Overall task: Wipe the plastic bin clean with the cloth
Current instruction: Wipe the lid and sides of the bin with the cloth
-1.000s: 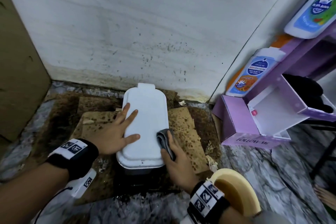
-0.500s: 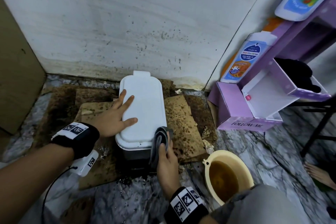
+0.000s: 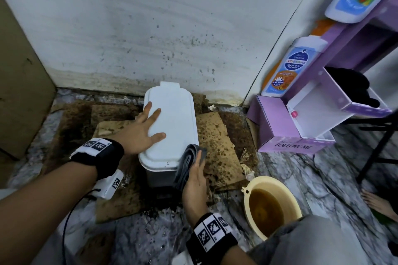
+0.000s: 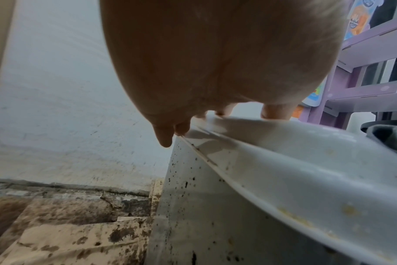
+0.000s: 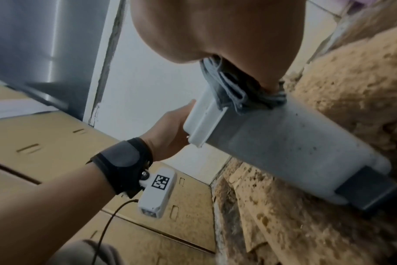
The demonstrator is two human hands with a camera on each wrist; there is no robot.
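A plastic bin [image 3: 160,173] with a white lid [image 3: 174,118] stands on stained cardboard close to the wall. My left hand [image 3: 143,130] lies flat on the left side of the lid, fingers spread. My right hand [image 3: 195,173] holds a folded grey cloth [image 3: 186,162] against the bin's near right corner, just under the lid's rim. The left wrist view shows dark specks on the bin's grey side [image 4: 193,206] and the cloth [image 4: 390,134] at the far right. In the right wrist view the cloth [image 5: 233,93] is bunched between my palm and the bin [image 5: 283,143].
A yellow basin [image 3: 247,194] of brown water sits on the floor by my right wrist. A purple cardboard rack [image 3: 277,129] with bottles [image 3: 289,66] stands at the right. Spotted cardboard [image 3: 217,135] covers the floor; a brown box [image 3: 21,92] is at the left.
My right hand has carried the cloth off the lid's right edge and down onto the bin's near right corner. The left hand stays flat on the lid.
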